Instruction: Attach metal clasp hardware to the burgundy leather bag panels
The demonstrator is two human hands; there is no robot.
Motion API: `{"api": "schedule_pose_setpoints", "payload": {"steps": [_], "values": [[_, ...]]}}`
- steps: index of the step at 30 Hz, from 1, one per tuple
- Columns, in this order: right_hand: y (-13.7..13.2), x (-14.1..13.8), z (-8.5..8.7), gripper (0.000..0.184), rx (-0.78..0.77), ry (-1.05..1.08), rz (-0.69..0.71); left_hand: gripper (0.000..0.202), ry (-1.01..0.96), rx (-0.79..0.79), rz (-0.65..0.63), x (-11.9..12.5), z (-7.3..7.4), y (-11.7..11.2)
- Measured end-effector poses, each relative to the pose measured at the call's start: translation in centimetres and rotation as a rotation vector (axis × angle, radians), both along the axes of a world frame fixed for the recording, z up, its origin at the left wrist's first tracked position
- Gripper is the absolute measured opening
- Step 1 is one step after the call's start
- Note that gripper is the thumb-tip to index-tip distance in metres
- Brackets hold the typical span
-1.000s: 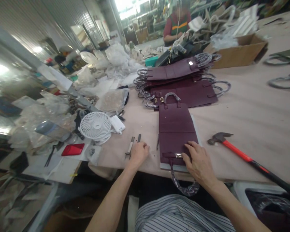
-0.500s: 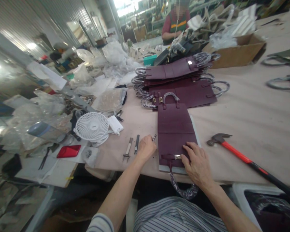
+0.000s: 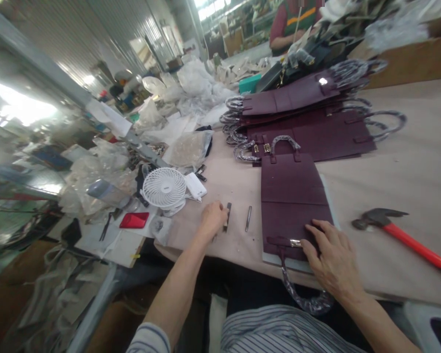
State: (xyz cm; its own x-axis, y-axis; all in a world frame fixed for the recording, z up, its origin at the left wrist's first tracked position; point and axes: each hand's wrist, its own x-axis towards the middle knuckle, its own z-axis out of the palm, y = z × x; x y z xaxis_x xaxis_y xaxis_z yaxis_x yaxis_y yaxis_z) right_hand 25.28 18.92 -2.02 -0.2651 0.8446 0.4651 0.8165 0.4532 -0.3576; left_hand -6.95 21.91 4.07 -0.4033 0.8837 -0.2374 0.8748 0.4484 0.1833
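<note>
My right hand (image 3: 334,257) lies with its fingers spread on a dark maroon leather bag panel (image 3: 292,193), beside its small gold clasp (image 3: 295,242). A plastic-wrapped handle (image 3: 305,301) hangs from the panel over the table edge. A pale sheet shows beneath the panel. To the left, my left hand (image 3: 213,218) is closed with curled fingers over the forked metal tool, which it mostly hides. Touching or close to its fingertips is a dark flat metal tool (image 3: 228,215). A thin metal rod (image 3: 249,218) lies between that tool and the panel.
A claw hammer (image 3: 385,225) lies at right. Behind the panel are stacked maroon bag pieces (image 3: 301,122) with wrapped handles. A white fan (image 3: 165,188), a red phone (image 3: 134,220) and plastic bags (image 3: 189,147) sit at left. Another person (image 3: 290,29) is across the table.
My left hand has let go of the metal rod and moved left onto the forked tool. The right hand stays on the bag panel. The view has turned left.
</note>
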Motion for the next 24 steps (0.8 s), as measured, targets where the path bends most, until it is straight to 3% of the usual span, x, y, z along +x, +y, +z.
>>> {"api": "schedule_pose_setpoints", "payload": {"steps": [3, 9, 21, 24], "values": [[-0.1, -0.1, 0.2, 0.038, -0.007, 0.002, -0.010, 0.023, -0.006, -0.105, -0.037, -0.9, -0.1, 0.1], [-0.5, -0.2, 0.9, 0.035, -0.055, 0.018, -0.012, 0.017, -0.018, -0.180, -0.062, 0.1, -1.3, 0.4], [-0.4, -0.1, 0.6, 0.033, -0.009, 0.016, -0.004, 0.025, 0.069, -0.068, 0.017, -1.6, -0.8, -1.3], [-0.5, -0.1, 0.6, 0.032, -0.018, 0.013, -0.006, 0.029, 0.045, -0.124, 0.016, -2.5, -0.7, -1.5]]}}
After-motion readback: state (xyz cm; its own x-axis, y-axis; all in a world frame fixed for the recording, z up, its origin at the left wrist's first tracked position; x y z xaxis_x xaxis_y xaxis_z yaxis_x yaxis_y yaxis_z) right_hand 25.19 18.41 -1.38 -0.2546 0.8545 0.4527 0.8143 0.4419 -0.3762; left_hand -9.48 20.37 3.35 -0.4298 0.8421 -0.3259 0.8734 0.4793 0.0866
